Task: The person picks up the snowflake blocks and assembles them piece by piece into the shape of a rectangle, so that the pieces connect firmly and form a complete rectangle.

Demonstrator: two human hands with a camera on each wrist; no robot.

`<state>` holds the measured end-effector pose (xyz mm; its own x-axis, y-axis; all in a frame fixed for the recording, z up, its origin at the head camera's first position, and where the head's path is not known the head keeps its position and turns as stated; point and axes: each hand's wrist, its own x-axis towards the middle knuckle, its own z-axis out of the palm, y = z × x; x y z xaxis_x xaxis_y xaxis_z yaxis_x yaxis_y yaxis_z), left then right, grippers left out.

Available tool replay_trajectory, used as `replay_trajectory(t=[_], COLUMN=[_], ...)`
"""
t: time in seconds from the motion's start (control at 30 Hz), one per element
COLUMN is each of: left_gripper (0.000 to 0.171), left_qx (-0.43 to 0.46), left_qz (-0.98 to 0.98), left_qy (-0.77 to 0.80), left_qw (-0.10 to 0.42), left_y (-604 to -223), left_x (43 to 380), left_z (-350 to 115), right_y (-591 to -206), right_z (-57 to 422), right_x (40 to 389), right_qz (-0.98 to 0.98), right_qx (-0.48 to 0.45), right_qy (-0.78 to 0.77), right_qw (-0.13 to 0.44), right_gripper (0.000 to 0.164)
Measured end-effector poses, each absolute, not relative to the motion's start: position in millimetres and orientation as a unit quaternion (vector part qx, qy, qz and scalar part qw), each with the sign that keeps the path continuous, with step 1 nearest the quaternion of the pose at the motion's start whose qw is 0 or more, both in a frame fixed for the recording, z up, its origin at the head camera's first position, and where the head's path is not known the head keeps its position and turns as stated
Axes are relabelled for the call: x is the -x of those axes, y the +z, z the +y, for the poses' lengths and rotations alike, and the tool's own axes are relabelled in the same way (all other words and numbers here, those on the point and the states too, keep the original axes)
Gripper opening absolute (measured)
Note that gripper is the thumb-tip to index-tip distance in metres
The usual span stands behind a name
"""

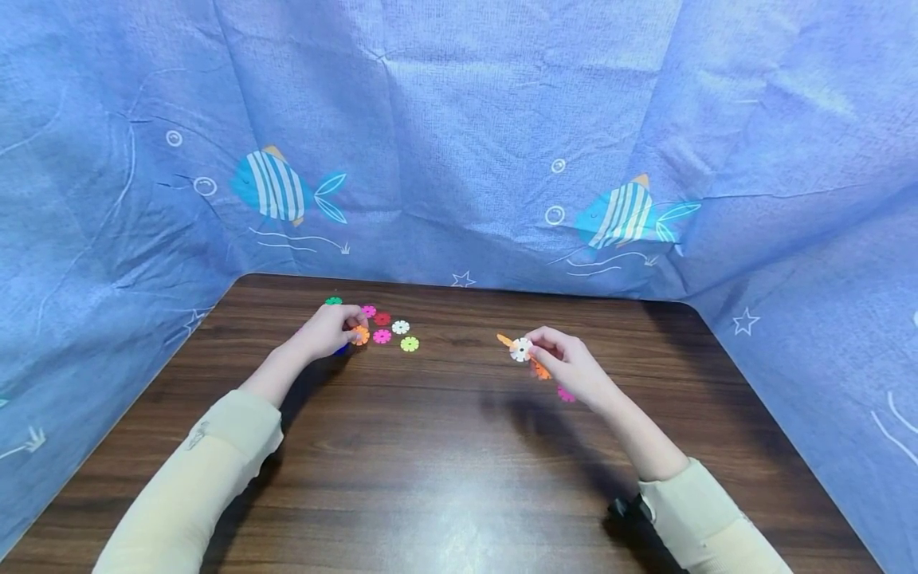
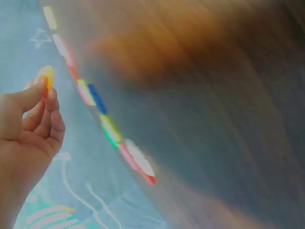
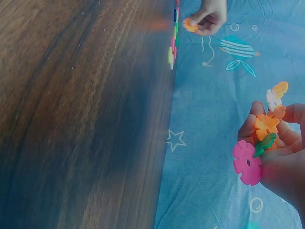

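Note:
My left hand [image 1: 324,333] pinches an orange flower-shaped plastic disc [image 1: 361,336] between thumb and fingers, over the loose discs at the table's far left. To the right, my right hand [image 1: 572,371] grips a chain of slotted discs joined edge to edge. In the right wrist view the chain runs from an orange disc at the tip through a white disc [image 3: 273,99] and more orange [image 3: 266,126] to a green disc [image 3: 265,145] and a pink disc [image 3: 248,163] by the palm. My fingers partly cover its middle.
Several loose discs lie on the brown wooden table [image 1: 445,430], among them a white disc [image 1: 401,327], a yellow-green disc [image 1: 409,344] and a red disc [image 1: 382,318]. A blue fish-print cloth [image 1: 459,143] hangs behind the table. Some black object [image 1: 625,509] shows beside the right sleeve.

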<state>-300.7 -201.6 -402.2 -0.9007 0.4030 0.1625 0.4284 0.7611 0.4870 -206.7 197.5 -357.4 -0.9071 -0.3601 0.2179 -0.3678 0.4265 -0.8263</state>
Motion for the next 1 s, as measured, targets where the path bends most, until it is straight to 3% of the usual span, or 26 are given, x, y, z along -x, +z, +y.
replay_trajectory(t=[0.27,0.57,1.0], left_gripper=[0.006,0.008,0.017], left_qx=[0.21,0.202,0.201], left_qz=[-0.919,-0.893,-0.848], left_qy=[-0.315,-0.37,-0.462], left_qw=[0.108,0.157,0.166], left_y=[-371.0,-342.9,-320.9], left_x=[284.9,258.2,228.7], left_z=[-181.7,-153.1,-115.7], right_y=[-364.5,-360.9,-356.0], right_z=[195.4,186.7,171.0], right_x=[211.2,208.5,205.4], right_qz=[-0.824,-0.846,-0.842], right_qx=[-0.228,-0.207,-0.196], right_qy=[0.519,0.492,0.502], right_qw=[-0.018,-0.015,-0.002], right_gripper=[0.019,0.026,0.026])
